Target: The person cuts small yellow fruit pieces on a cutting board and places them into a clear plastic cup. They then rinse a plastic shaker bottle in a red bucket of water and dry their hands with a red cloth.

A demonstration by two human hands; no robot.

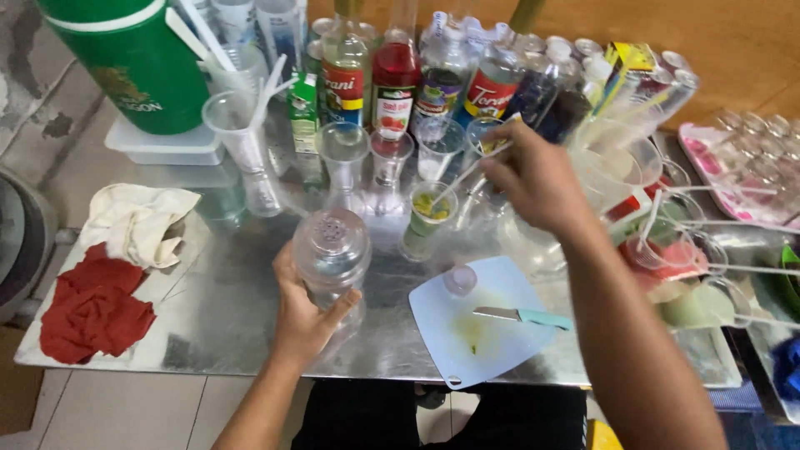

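My left hand (302, 310) grips a clear plastic shaker (332, 250) with a perforated lid, upright on the steel table. My right hand (533, 177) reaches forward and pinches a long clear spoon (463, 178) whose tip dips into a small clear cup (429, 212) holding yellow-green pieces. Both stand just in front of a row of empty clear cups (390, 154).
Syrup bottles (394, 79) line the back beside a green jug (137, 58). A pale blue cutting board (467, 321) carries a teal-handled knife (523, 315) and a small cap. White and red cloths (108, 275) lie left. Plastic containers with spoons (675, 250) crowd the right.
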